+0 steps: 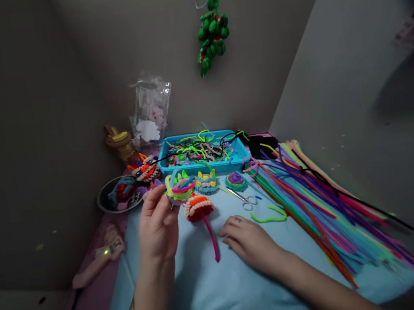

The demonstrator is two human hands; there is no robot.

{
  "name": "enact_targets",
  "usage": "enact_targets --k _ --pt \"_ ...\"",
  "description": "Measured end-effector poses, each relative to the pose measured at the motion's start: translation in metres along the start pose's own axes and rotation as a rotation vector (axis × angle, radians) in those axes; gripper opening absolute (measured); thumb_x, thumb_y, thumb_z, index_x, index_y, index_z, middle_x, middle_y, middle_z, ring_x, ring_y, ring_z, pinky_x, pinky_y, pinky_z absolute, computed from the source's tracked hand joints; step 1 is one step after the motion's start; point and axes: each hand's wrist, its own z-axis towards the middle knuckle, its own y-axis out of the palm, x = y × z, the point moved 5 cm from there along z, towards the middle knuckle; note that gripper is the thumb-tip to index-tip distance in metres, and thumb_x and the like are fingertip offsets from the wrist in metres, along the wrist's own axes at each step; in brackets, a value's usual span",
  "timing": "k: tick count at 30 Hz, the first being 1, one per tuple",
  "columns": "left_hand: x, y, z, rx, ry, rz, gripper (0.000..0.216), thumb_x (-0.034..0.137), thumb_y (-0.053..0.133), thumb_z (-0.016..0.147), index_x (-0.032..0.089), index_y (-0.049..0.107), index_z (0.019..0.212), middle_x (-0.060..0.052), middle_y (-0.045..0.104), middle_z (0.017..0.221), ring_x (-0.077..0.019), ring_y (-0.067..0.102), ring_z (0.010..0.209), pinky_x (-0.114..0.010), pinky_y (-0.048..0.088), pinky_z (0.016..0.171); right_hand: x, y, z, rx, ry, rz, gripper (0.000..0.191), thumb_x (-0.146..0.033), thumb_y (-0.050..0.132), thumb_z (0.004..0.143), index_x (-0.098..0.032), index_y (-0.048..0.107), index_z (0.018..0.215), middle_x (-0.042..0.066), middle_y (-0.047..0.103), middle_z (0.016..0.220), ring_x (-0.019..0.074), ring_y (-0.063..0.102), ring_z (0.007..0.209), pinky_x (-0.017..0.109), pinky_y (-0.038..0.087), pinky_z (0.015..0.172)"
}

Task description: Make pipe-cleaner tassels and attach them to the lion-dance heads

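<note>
My left hand [159, 226] is raised over the light blue table cover [216, 289], fingers pinched on a coiled pipe-cleaner piece [180, 188] in yellow, green and pink. Just right of it a red, orange and white pipe-cleaner mushroom shape [198, 209] with a pink stem [211, 237] hangs down toward the cloth. My right hand [249, 240] lies flat on the cloth, fingers stretched toward the stem's lower end, holding nothing. Small scissors [244, 199] and a loose green pipe cleaner [269, 216] lie beyond the right hand.
A blue tray [239, 157] of pipe-cleaner scraps stands at the back. Long coloured pipe cleaners [322, 206] fan out on the right. Finished coils [236, 181] sit before the tray. A dark bowl [103, 200], a pink glue gun [99, 259], a jar and a bag are at left. A green ornament [212, 33] hangs on the wall.
</note>
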Motion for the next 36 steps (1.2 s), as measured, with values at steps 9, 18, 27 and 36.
enact_targets --k 9,18,27,36 --pt "-0.007 -0.074 -0.066 0.071 -0.064 0.614 0.034 0.032 0.08 0.063 0.018 0.072 0.093 -0.003 0.072 0.078 -0.0115 0.063 0.067 -0.022 0.051 0.067 0.011 0.052 0.024 0.065 0.43 0.414 0.029 -0.018 0.064 0.066 -0.022 0.044 0.087 -0.007 0.055 0.063 0.0105 0.051 0.052 0.021 0.036 0.052" --pt "-0.021 -0.077 -0.083 -0.052 -0.081 0.937 0.042 0.034 0.068 0.071 0.015 0.063 0.108 -0.006 0.072 0.082 -0.0177 0.066 0.074 -0.029 0.05 0.07 0.007 0.055 0.021 -0.035 0.638 1.129 0.024 -0.027 0.064 0.06 -0.017 0.051 0.077 -0.001 0.066 0.062 0.0038 0.042 0.035 0.016 0.025 0.034" --pt "-0.019 -0.06 -0.094 -0.235 -0.161 1.097 0.038 0.026 0.061 0.076 0.018 0.055 0.113 -0.001 0.07 0.076 -0.0152 0.061 0.065 -0.025 0.04 0.057 0.001 0.052 0.019 -0.089 0.698 1.378 0.03 -0.027 0.076 0.052 -0.016 0.054 0.071 -0.006 0.055 0.05 0.0048 0.047 0.039 0.018 0.039 0.041" --pt "-0.021 -0.058 -0.099 -0.356 -0.238 1.087 0.038 0.027 0.057 0.08 0.018 0.05 0.117 -0.002 0.069 0.079 -0.0165 0.062 0.072 -0.027 0.04 0.063 -0.004 0.051 0.025 -0.039 0.667 1.295 0.026 -0.028 0.072 0.056 -0.017 0.053 0.069 -0.006 0.054 0.045 0.0048 0.042 0.035 0.016 0.028 0.033"
